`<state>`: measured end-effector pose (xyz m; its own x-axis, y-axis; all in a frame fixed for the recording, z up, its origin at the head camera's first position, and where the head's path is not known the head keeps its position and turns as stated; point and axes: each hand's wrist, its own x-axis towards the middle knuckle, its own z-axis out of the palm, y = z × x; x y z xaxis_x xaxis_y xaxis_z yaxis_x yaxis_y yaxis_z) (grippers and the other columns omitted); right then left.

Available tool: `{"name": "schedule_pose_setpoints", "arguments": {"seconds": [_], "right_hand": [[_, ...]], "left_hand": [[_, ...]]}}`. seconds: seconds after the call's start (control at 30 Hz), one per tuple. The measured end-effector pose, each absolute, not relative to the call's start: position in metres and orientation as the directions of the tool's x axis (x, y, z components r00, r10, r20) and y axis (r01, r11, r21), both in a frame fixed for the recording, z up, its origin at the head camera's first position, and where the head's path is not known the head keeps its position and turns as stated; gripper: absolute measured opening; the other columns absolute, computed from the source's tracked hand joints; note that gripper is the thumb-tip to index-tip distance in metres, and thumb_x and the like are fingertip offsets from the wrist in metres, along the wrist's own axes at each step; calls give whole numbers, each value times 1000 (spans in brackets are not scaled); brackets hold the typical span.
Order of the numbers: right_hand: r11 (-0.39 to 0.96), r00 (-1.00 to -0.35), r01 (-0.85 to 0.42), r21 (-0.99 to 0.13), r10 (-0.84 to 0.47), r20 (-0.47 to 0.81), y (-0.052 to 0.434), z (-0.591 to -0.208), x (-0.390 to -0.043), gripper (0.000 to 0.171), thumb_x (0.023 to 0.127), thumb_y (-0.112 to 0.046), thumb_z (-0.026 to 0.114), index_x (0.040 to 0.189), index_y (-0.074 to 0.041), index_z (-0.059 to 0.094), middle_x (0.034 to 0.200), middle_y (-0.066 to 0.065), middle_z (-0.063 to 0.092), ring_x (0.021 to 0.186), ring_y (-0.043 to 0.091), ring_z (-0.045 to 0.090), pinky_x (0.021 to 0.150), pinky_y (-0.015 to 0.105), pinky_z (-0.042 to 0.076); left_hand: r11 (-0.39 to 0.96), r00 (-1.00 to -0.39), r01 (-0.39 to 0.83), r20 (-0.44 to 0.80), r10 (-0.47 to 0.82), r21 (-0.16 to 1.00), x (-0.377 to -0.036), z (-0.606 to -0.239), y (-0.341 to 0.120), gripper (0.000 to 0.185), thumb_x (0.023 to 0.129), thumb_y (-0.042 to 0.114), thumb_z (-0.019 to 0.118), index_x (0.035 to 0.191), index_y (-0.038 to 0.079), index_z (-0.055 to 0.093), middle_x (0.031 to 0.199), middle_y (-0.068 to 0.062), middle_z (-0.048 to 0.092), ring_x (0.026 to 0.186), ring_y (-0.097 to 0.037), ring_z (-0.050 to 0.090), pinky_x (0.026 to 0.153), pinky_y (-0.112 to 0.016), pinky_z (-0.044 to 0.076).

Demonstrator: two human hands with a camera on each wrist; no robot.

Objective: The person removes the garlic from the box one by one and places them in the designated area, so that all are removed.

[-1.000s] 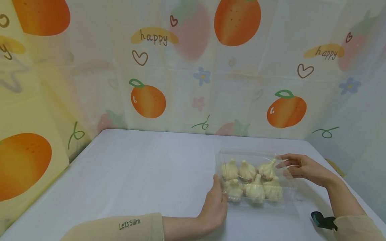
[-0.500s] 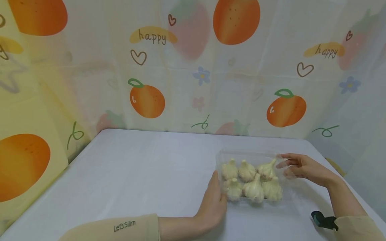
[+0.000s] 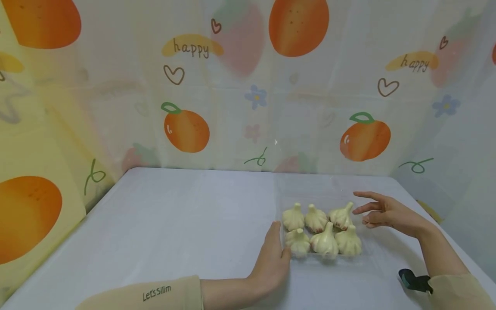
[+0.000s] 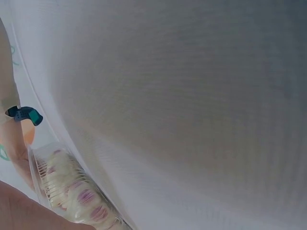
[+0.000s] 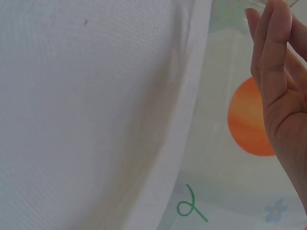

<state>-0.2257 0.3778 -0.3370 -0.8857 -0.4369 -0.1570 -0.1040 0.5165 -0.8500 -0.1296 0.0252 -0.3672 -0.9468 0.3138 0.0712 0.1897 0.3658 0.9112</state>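
Several whole garlic bulbs (image 3: 324, 242) sit in two rows inside a clear plastic clamshell box (image 3: 364, 257) on the right half of the table. Its transparent lid (image 3: 315, 186) is raised and leans back behind the bulbs. My left hand (image 3: 271, 258) rests along the left side of the box, fingers straight and thumb towards the front. By the right side of the box hovers my right hand (image 3: 391, 214), its fingers spread and loosely bent, with nothing gripped. In the left wrist view the box's ribbed side shows purple-streaked garlic (image 4: 86, 196).
A white cloth covers the table (image 3: 186, 224). Behind it hangs a curtain (image 3: 232, 107) printed with oranges and hearts. A dark wrist camera (image 3: 413, 280) is strapped at the right sleeve.
The lid has swung up and back off the garlic. My right fingers have come away from its edge and spread. My left hand stays beside the box.
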Motion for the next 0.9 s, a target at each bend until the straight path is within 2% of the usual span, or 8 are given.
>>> {"name": "schedule_pose_setpoints", "arguments": {"seconds": [0.37,0.57,0.73,0.9], "right_hand": [[546,-903,-98,-832,-401,-156,375,-339,-226,67,90,-15,58,147,-8,22,133,30,46,101,27,64,81,30,55],[568,-927,-85,-818,-346,-144,375,-339,-228,67,87,-18,63,145,-11,28,142,24,39,106,21,63,82,26,54],[596,-933,-136,-792,-345,-100,374,-339,-230,65,86,-18,64,143,-12,33,147,19,34,109,20,63,82,22,52],[612,-935,-154,-776,-343,-86,370,-338,-231,64,85,-20,65,142,-15,36,150,14,29,109,10,63,84,24,50]], "left_hand": [[377,-950,189,72,303,907,-127,-364,23,58,94,5,38,144,-8,13,153,-29,6,143,-43,8,113,-61,13],[384,-952,197,83,294,902,-129,-362,23,58,91,4,42,143,-7,19,153,-28,8,143,-44,11,112,-60,16],[404,-953,222,109,284,887,-133,-361,23,58,87,2,46,141,-7,26,153,-27,12,142,-43,15,113,-58,19],[421,-939,282,159,304,862,-138,-359,22,56,83,0,51,136,-4,34,152,-26,16,140,-44,19,111,-59,24]]}}
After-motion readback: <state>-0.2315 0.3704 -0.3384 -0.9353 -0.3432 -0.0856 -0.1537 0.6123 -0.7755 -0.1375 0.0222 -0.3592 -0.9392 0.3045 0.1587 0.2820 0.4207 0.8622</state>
